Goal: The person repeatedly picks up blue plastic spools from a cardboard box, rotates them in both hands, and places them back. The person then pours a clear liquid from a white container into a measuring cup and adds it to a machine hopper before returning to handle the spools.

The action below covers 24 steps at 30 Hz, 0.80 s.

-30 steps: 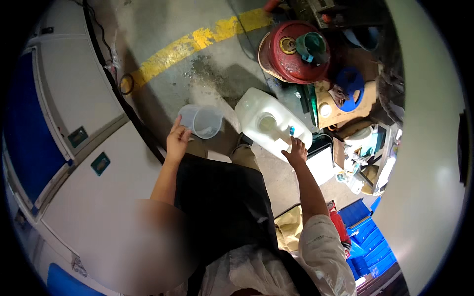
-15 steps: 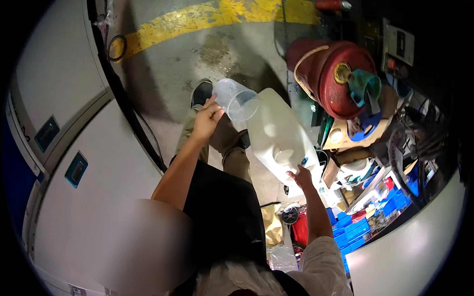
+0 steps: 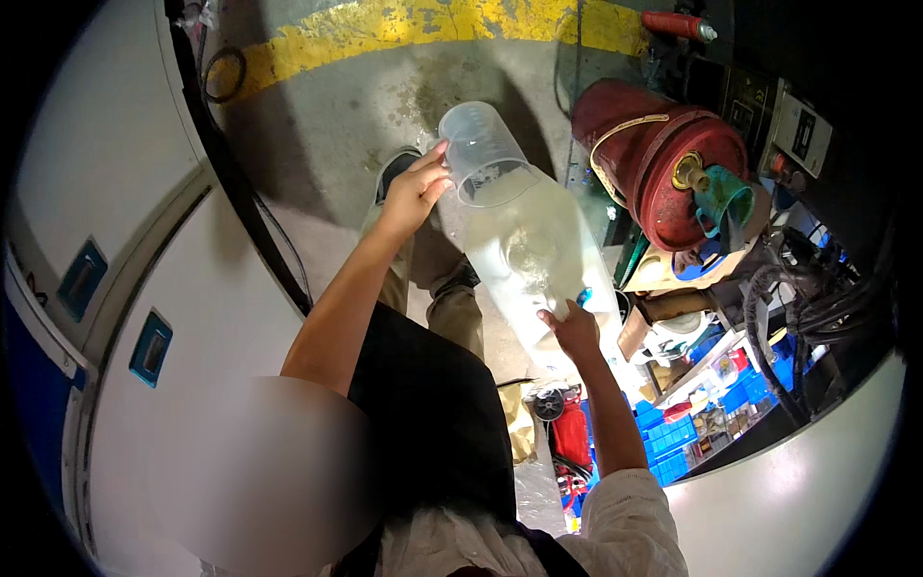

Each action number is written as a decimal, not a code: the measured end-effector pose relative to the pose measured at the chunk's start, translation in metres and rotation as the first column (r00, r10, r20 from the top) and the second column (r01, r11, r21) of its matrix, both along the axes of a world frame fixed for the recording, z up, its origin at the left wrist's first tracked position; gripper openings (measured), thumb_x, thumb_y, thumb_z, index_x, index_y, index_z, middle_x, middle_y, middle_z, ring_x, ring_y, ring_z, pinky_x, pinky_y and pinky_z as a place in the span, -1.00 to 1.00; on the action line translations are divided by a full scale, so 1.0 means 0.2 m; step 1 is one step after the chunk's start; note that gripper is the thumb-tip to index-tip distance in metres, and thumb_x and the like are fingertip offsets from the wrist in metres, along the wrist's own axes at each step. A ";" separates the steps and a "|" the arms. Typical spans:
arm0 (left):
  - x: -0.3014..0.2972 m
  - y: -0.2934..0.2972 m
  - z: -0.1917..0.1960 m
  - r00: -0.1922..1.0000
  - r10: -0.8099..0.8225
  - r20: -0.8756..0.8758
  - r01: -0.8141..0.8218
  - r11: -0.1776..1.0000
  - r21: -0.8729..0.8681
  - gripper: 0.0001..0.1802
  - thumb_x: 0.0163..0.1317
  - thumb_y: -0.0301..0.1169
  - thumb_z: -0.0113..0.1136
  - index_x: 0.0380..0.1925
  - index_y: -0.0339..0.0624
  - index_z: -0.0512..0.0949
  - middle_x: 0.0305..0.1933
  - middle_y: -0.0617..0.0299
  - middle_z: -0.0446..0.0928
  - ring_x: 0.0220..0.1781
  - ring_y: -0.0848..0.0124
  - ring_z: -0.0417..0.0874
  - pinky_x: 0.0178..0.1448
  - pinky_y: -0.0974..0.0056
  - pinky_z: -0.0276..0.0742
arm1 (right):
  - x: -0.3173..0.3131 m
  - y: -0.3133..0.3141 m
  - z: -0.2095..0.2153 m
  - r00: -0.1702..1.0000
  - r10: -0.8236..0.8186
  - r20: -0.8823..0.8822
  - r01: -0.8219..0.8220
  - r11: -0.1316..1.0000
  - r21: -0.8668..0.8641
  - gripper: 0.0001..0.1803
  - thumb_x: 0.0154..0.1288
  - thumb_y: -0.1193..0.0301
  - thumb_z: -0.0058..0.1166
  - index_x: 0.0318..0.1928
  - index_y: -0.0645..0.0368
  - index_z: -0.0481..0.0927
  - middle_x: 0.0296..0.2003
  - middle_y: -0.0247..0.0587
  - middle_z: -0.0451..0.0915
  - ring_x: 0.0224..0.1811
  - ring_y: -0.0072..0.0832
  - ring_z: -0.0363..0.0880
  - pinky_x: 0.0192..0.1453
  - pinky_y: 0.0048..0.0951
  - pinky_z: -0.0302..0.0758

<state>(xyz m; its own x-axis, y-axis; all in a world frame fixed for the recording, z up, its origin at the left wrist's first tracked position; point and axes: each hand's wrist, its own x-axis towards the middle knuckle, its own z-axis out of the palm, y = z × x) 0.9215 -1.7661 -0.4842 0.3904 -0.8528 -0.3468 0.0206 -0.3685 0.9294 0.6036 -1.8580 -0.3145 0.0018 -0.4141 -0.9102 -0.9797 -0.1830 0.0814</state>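
Note:
My left hand point(image 3: 420, 195) is closed on the side of a clear plastic measuring jug point(image 3: 486, 144), which is tilted with its rim toward me. A large whitish translucent jerry can point(image 3: 505, 255) lies lengthwise in front of my body, its far end against or just behind the jug's rim. My right hand point(image 3: 577, 332) grips the can near its close end, fingers wrapped around what appears to be the handle. I cannot make out the can's mouth, or whether liquid passes into the jug.
At the right stands a red bucket point(image 3: 615, 115) with a teal funnel-like cup point(image 3: 723, 204) on its lid. Dark hoses point(image 3: 769, 317) and blue bins point(image 3: 668, 438) are nearer on that side. White cabinet doors point(image 3: 207, 385) flank my left. A red spray can point(image 3: 678, 24) lies far right.
My left hand has carried the measuring jug farther away and slightly right. The jerry can has shifted and turned a little, its near end moving left with my right hand still on it.

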 end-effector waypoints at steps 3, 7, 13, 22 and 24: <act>0.02 -0.04 0.00 0.998 0.043 -0.053 -0.045 0.999 -0.025 -0.89 0.18 -0.53 0.15 -0.30 -0.32 0.52 0.30 0.06 0.33 0.13 0.17 0.53 0.09 0.31 0.45 | 0.12 -0.03 -0.02 0.999 -0.028 0.031 0.029 0.999 -0.029 -0.08 -0.03 -0.33 0.08 -0.03 0.34 0.52 -0.26 0.20 0.60 -0.11 0.02 0.57 -0.03 -0.12 0.48; 0.10 -0.07 -0.01 0.997 0.069 -0.044 -0.072 0.996 -0.060 -0.89 0.17 -0.52 0.16 -0.31 -0.32 0.51 0.30 0.07 0.34 0.14 0.20 0.53 0.10 0.31 0.45 | 0.24 -0.08 -0.05 0.983 -0.179 -0.040 0.182 0.980 0.077 -0.17 -0.01 -0.31 0.09 -0.13 0.28 0.56 -0.29 0.18 0.60 -0.14 0.02 0.57 -0.09 -0.12 0.47; 0.17 -0.13 0.02 1.000 0.006 -0.004 -0.007 0.993 -0.122 -0.88 0.18 -0.52 0.15 -0.29 -0.31 0.50 0.30 0.11 0.34 0.13 0.21 0.53 0.10 0.31 0.48 | 0.24 -0.09 -0.05 0.980 -0.201 -0.006 0.201 0.977 0.068 -0.21 0.02 -0.28 0.09 -0.16 0.29 0.57 -0.35 0.16 0.61 -0.22 0.03 0.58 -0.15 -0.12 0.48; 0.26 -0.18 -0.06 0.996 0.080 -0.045 -0.087 0.980 -0.180 -0.89 0.18 -0.58 0.15 -0.27 -0.29 0.49 0.31 0.13 0.33 0.19 0.20 0.50 0.10 0.30 0.50 | 0.48 -0.19 -0.06 0.962 -0.272 0.011 0.269 0.955 0.124 -0.27 0.04 -0.24 0.13 -0.51 0.32 0.48 -0.71 -0.10 0.49 -0.70 -0.34 0.50 -0.55 -0.34 0.44; 0.29 -0.19 -0.07 0.997 0.070 -0.045 -0.076 0.983 -0.165 -0.89 0.18 -0.59 0.15 -0.27 -0.29 0.49 0.31 0.12 0.33 0.20 0.21 0.50 0.11 0.30 0.50 | 0.56 -0.21 -0.05 0.930 -0.366 0.017 0.361 0.923 0.129 -0.33 0.04 -0.20 0.19 -0.53 0.27 0.46 -0.77 -0.24 0.43 -0.79 -0.50 0.42 -0.63 -0.42 0.38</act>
